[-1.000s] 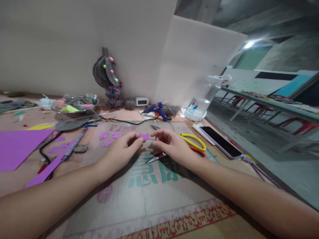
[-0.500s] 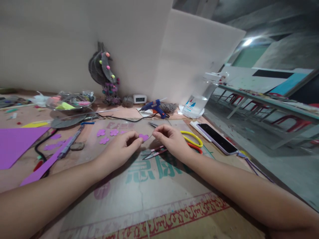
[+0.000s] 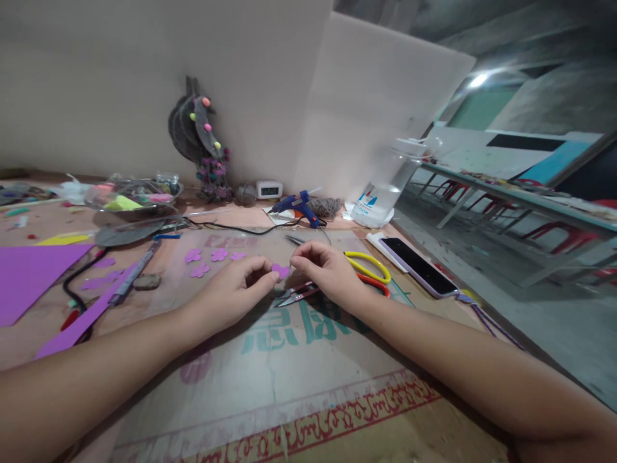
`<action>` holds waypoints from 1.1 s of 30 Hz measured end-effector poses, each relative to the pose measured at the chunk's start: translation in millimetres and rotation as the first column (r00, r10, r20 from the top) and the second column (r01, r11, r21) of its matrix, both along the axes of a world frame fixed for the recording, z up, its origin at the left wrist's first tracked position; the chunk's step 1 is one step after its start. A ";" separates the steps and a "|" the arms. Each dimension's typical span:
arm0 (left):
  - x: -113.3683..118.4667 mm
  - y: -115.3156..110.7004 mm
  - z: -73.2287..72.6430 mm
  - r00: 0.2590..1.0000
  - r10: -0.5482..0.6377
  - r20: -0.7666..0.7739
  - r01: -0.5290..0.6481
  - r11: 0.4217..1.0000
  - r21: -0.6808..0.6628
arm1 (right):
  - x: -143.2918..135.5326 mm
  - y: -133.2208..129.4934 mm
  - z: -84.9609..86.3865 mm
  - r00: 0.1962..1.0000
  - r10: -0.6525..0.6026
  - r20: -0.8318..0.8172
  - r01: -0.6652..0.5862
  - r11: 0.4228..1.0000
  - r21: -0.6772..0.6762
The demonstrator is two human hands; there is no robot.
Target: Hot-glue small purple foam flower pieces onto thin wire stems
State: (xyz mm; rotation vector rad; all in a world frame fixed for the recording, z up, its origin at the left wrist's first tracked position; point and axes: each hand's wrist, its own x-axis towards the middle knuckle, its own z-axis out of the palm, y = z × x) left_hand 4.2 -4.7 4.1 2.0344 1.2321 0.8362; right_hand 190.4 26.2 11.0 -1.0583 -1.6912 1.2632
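Between my two hands is a small purple flower piece [image 3: 281, 271], pinched at its left edge by the thumb and fingertips of my left hand [image 3: 241, 283]. My right hand [image 3: 325, 267] is closed in a pinch just right of the flower; what its fingertips hold is too small to name. Under the right hand lie scissors with yellow and red handles [image 3: 369, 267], their blades pointing left. Several cut purple flowers [image 3: 219, 254] rest on the clear sheet beyond my left hand.
A blue glue gun [image 3: 303, 206], a small white clock [image 3: 268, 189] and a water bottle [image 3: 378, 196] stand at the back. The phone [image 3: 419, 267] lies right. On the left are purple sheets [image 3: 36, 276], a pen [image 3: 135, 273] and a filled tray [image 3: 132, 199].
The right fingertips have shifted slightly left, nearer the flower piece. The thin strand seen between them and the flower before no longer shows clearly. My left hand keeps its pinch.
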 end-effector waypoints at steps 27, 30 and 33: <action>-0.4 4.5 1.5 0.984 0.104 0.143 -0.092 0.992 -0.090 | -4.8 -5.6 -0.4 0.984 -0.015 0.179 -0.031 0.967 0.254; -0.1 3.8 2.5 0.993 0.069 0.095 -0.060 0.994 -0.091 | -4.9 -6.1 -1.4 0.995 0.013 0.098 -0.026 0.990 0.139; -0.3 4.1 2.6 0.996 0.023 0.090 -0.014 0.996 -0.094 | -6.0 -7.8 -1.8 0.999 0.051 0.020 -0.051 0.999 -0.009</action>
